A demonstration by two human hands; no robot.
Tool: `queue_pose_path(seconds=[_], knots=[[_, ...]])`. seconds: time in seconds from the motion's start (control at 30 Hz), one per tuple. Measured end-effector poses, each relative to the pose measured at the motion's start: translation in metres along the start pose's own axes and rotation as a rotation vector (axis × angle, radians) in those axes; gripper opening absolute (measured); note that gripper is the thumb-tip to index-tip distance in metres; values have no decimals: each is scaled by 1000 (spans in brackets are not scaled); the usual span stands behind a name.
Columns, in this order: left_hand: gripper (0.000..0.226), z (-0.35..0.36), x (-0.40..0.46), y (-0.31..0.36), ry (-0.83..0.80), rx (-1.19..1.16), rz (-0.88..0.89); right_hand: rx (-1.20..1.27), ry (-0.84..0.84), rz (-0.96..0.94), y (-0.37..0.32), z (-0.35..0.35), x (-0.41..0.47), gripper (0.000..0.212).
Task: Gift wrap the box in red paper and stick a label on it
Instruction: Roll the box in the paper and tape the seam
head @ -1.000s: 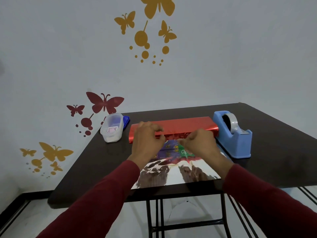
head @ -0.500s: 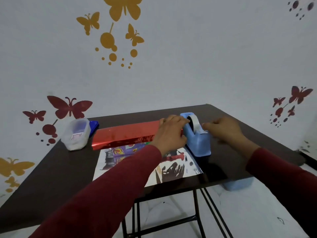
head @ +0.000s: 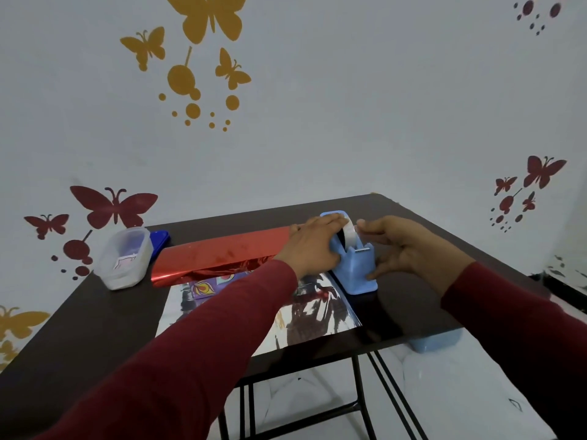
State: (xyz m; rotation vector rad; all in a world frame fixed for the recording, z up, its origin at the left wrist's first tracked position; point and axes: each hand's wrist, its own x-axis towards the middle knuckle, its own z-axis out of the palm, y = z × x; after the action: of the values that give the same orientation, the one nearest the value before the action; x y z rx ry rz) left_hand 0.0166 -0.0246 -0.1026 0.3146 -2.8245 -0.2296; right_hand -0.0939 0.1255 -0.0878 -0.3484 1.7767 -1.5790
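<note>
The red foil paper [head: 222,252] lies folded over the box, and a strip of the box's colourful print [head: 206,288] shows under its edge. The paper's silver underside [head: 320,315] spreads toward the table's front edge. At the paper's right end stands a blue tape dispenser [head: 357,271]. My left hand [head: 313,246] grips the dispenser's left side, fingers over its top. My right hand [head: 409,249] is beside the dispenser on the right, its fingers spread, the upper tip touching the tape roll [head: 349,235].
A translucent plastic tub [head: 125,258] with small paper labels inside stands at the far left of the dark table [head: 79,319], its blue lid [head: 160,241] behind it. The wall runs close behind the table. The table's right part is bare.
Both hands left the paper's fold and went right to the tape dispenser. The left hand took hold of it and the right hand came up against the tape roll. The view swung right.
</note>
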Motion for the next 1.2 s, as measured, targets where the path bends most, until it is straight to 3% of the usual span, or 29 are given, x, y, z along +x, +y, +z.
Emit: queue_pose_path(seconds=[0.27, 0.47, 0.67, 0.87, 1.2], knots=[[62, 6, -4, 2, 73, 35, 79, 115, 127, -199, 41, 0, -17, 32], [58, 9, -10, 8, 81, 34, 92, 124, 121, -198, 53, -3, -16, 24], [69, 8, -14, 11, 29, 64, 58, -120, 260, -340, 63, 2, -14, 14], [71, 5, -28, 2, 103, 56, 82, -324, 253, -361, 51, -6, -14, 16], [64, -4, -58, -13, 105, 61, 43, -767, 323, -405, 44, -6, -24, 33]])
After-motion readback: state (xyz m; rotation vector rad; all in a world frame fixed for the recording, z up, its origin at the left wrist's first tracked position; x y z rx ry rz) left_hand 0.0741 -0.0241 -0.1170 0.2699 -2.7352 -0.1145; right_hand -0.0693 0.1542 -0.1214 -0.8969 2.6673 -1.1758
